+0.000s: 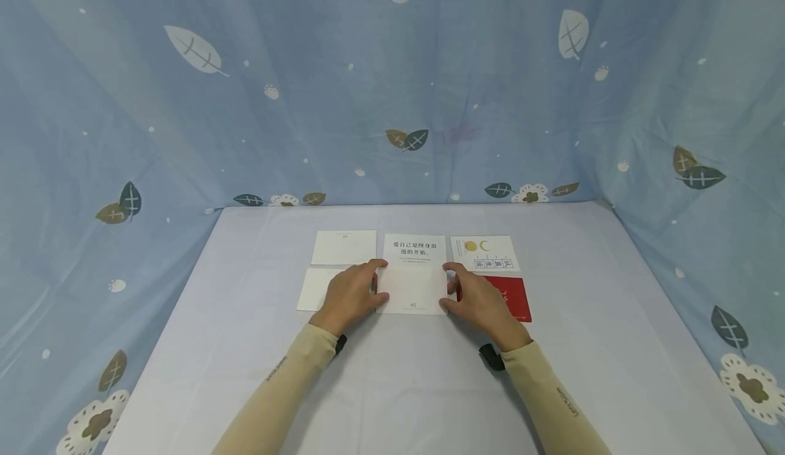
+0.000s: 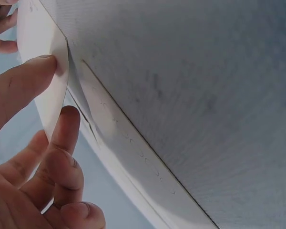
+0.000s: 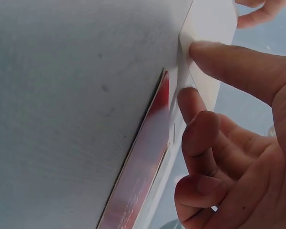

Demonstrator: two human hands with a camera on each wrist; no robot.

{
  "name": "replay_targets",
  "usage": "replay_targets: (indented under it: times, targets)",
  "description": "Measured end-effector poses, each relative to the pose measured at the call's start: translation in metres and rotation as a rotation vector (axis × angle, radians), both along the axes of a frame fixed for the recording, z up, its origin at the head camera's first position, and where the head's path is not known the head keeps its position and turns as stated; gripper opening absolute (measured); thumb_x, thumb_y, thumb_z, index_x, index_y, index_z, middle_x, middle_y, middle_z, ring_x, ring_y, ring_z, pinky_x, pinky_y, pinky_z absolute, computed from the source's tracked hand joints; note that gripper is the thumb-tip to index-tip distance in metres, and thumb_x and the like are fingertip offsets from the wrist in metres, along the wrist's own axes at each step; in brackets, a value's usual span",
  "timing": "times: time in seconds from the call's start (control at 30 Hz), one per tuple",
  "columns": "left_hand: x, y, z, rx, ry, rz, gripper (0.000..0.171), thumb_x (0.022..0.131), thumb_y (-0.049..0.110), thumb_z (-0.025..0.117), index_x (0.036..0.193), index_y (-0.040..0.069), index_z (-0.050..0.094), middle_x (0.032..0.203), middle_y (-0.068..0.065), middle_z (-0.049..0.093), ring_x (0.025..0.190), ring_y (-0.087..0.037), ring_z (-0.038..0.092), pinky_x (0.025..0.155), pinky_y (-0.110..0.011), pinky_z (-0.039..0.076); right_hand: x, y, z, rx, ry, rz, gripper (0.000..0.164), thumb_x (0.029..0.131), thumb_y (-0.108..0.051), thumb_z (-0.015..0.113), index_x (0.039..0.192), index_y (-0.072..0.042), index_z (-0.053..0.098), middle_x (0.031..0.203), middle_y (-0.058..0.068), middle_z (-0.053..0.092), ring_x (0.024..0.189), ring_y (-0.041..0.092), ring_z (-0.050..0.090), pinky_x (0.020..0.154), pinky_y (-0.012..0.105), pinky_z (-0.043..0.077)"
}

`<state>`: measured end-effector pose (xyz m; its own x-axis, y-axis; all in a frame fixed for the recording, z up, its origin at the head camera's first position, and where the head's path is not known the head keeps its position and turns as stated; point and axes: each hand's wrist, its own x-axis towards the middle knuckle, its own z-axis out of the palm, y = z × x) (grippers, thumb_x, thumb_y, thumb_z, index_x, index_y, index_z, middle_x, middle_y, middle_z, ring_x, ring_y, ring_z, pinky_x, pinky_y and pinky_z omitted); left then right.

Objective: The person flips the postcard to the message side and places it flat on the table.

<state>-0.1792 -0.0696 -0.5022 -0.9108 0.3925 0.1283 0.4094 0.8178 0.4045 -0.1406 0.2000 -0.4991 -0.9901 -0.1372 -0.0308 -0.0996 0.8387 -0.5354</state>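
Observation:
At the front middle of the table lies a plain white card (image 1: 412,290) with a tiny mark near its lower edge. My left hand (image 1: 351,294) pinches its left side, thumb on top and fingers at the edge. On the opposite side my right hand (image 1: 484,302) pinches it the same way; the right wrist view shows the thumb (image 3: 214,57) on the card's face. Directly behind is a white card with printed characters (image 1: 417,247). Under the right hand's fingers, partly hidden, lies a red card (image 1: 515,298). A white card (image 1: 314,290) is partly covered by the left hand.
Another white card (image 1: 345,248) lies at the back left of the group. At the back right is a card with a sun and moon (image 1: 490,249). The white-covered table (image 1: 613,373) meets a blue patterned curtain (image 1: 343,101) at its back and sides.

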Motion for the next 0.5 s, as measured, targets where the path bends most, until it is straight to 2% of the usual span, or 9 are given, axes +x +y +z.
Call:
replay_targets:
  times: [0.13,0.27,0.37,0.5]
  targets:
    - [-0.0001,0.0009,0.0,-0.014,0.012,-0.004,0.06,0.079,0.026,0.087,0.133,0.014,0.062,0.082,0.009,0.062,0.069,-0.011,0.053,0.064,-0.031,0.046,-0.0005,-0.0006,0.0007,0.017,0.011,-0.012,0.072,0.077,-0.025,0.09,0.139,-0.012,0.056,0.097,-0.003,0.062,0.082,0.015,0.055,0.073,0.03,0.049]
    - [0.0003,0.0014,0.0007,-0.046,0.011,-0.014,0.059,0.08,0.028,0.085,0.133,0.013,0.064,0.09,0.005,0.063,0.074,-0.014,0.055,0.066,-0.032,0.048,-0.0012,-0.0009,0.0014,0.028,-0.007,0.0,0.059,0.077,-0.024,0.09,0.129,-0.01,0.065,0.093,-0.002,0.059,0.083,0.015,0.054,0.074,0.03,0.049]
    - [0.0009,0.0011,0.0013,-0.068,0.0,-0.031,0.051,0.082,0.029,0.084,0.129,0.014,0.07,0.103,-0.001,0.063,0.08,-0.017,0.058,0.067,-0.034,0.05,-0.0017,-0.001,0.0013,0.03,-0.048,0.001,0.05,0.079,-0.023,0.089,0.123,-0.01,0.069,0.09,-0.003,0.058,0.083,0.015,0.054,0.075,0.03,0.048]
    - [0.0021,0.0004,0.0018,-0.082,-0.023,-0.053,0.039,0.086,0.029,0.082,0.122,0.016,0.075,0.114,-0.006,0.062,0.089,-0.021,0.062,0.072,-0.038,0.053,-0.0024,-0.0006,0.0009,0.024,-0.089,-0.007,0.045,0.081,-0.022,0.087,0.121,-0.011,0.07,0.089,-0.003,0.057,0.082,0.015,0.054,0.075,0.03,0.047]
